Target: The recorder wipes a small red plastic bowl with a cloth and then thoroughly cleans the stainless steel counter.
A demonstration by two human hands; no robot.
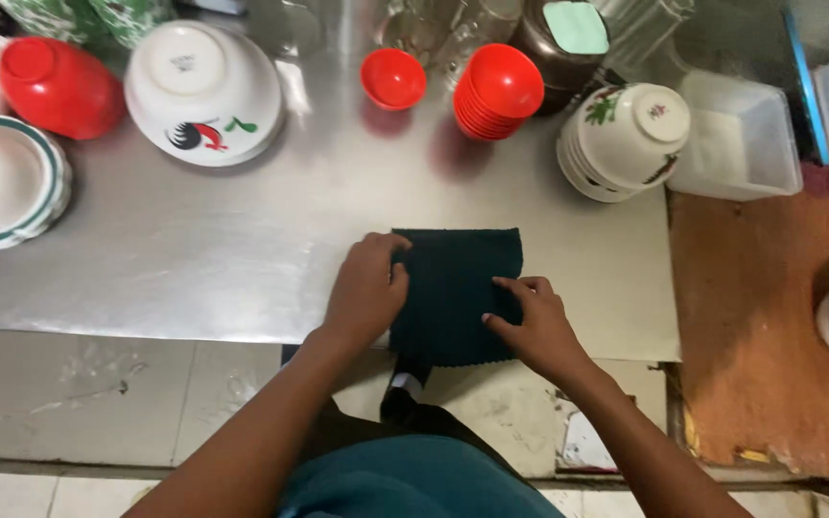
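Steel counter [194, 259] in a kitchen, worn tile floor below, crockery crowding the back edge. Far left: a stack of green-rimmed white bowls [2, 182], then a red bowl [58, 86] upside down, then a large white bowl [203, 91] with a painted rooster, also inverted. Centre back — a small red bowl [393, 77] and a stack of red bowls [496, 91].

Left hand [367, 293] lies on the left edge of the dark green cloth [458, 288], fingers curled over its upper corner, pressing rather than gripping. The cloth sits folded square at the counter's front edge, its lower hem hanging just past the lip. Right hand [534, 321] rests flat on the cloth's right side, fingers spread narrow, holding nothing.

Judgement: to fold well, keep both palms flat, line the edges up before pressing the crease, and draw the cloth fully onto the steel so it cannot slide off.

Right — flowered white bowls [626, 134], a clear plastic tub [741, 144], a rust-brown board [769, 326].
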